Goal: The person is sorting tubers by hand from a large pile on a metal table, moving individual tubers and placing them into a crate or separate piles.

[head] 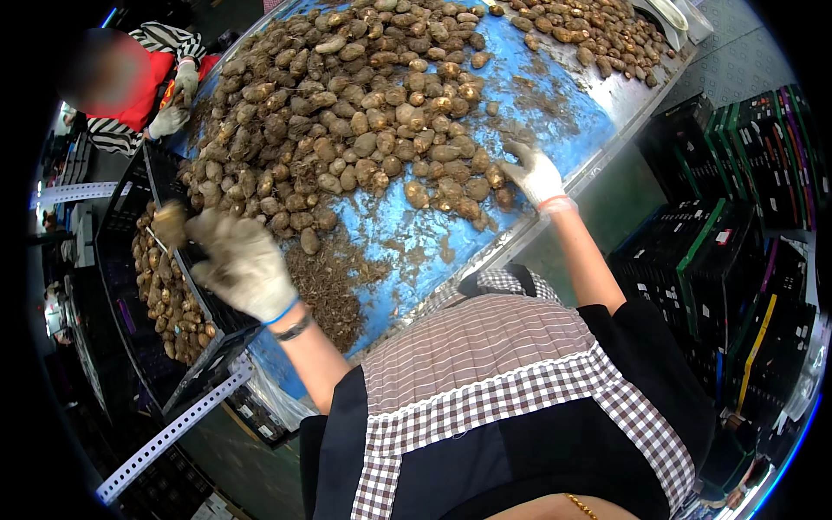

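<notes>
My left hand (240,263), in a soiled white knit glove, is blurred over the near-left side of the table, fingers spread. Just past its fingertips is a blurred brown corm (170,224), apparently apart from the hand, above the rim of a black plastic crate (218,341). Inside that crate lie many small taro-like corms (172,292). My right hand (536,174), also gloved, is at the right edge of a large heap of rooty corms (338,110). Its fingers are apart, and its thumb side is close to or touching the outermost corms.
Blue sheeting (416,240) covers the metal-edged table (520,227), strewn with root debris (325,286). A second corm pile (585,29) lies at the far right. Another gloved person (140,84) works at the left. Stacked black crates (689,260) stand right; a perforated metal bar (175,432) juts out lower left.
</notes>
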### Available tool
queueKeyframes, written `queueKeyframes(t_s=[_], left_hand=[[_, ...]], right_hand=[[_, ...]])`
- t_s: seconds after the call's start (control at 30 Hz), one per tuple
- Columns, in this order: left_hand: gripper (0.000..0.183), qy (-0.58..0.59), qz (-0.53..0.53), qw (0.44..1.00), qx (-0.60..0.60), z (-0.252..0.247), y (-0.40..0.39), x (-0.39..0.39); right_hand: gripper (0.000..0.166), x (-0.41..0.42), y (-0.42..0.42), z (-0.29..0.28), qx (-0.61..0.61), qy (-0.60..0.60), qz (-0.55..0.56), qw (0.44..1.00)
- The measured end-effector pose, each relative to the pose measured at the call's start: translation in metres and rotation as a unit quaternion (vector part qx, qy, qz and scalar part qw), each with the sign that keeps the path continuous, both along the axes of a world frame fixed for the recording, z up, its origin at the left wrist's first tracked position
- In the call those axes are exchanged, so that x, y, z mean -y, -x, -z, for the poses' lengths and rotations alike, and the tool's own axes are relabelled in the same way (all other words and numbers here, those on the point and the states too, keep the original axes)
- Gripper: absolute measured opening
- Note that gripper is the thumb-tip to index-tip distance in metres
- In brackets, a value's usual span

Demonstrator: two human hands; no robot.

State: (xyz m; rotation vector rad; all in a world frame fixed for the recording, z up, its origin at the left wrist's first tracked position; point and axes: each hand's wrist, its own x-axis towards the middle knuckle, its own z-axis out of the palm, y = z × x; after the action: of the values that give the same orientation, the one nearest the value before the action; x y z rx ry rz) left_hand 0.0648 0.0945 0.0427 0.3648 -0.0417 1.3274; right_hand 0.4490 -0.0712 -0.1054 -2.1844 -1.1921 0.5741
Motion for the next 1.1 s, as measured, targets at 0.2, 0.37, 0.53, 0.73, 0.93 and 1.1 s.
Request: queueKeyframes(t_s=[0.2, 0.37, 0.53, 0.73, 0.93, 1.1], left_hand=[[0.043, 0.017, 0.083, 0.987, -0.138, 0.016, -0.021, 0.01], [0.034, 0.076, 0.108, 0.865, -0.484, 0.064, -0.074, 0.061], [0.056, -0.078, 0.076, 0.78, -0.616, 0.062, -0.117, 0.09], [0.049, -0.314, -0.071, 0.679, -0.659, 0.049, -0.134, 0.088], [0.026, -0.411, -0.187, 0.585, -0.674, 0.039, -0.14, 0.088], [0.025, -0.365, -0.215, 0.544, -0.724, 0.045, -0.139, 0.084]], right_hand=[[0.062, 0.004, 0.014, 0.01, 0.135, 0.093, -0.111, 0.98], [0.056, 0.002, 0.015, -0.016, 0.006, -0.02, -0.115, 0.993], [0.06, -0.006, 0.058, -0.088, -0.443, -0.113, -0.15, 0.877], [0.07, -0.008, 0.091, -0.095, -0.551, -0.176, -0.141, 0.804], [0.046, -0.022, 0.111, -0.1, -0.565, -0.089, 0.01, 0.82], [0.039, -0.028, 0.131, -0.081, -0.341, -0.248, -0.058, 0.905]])
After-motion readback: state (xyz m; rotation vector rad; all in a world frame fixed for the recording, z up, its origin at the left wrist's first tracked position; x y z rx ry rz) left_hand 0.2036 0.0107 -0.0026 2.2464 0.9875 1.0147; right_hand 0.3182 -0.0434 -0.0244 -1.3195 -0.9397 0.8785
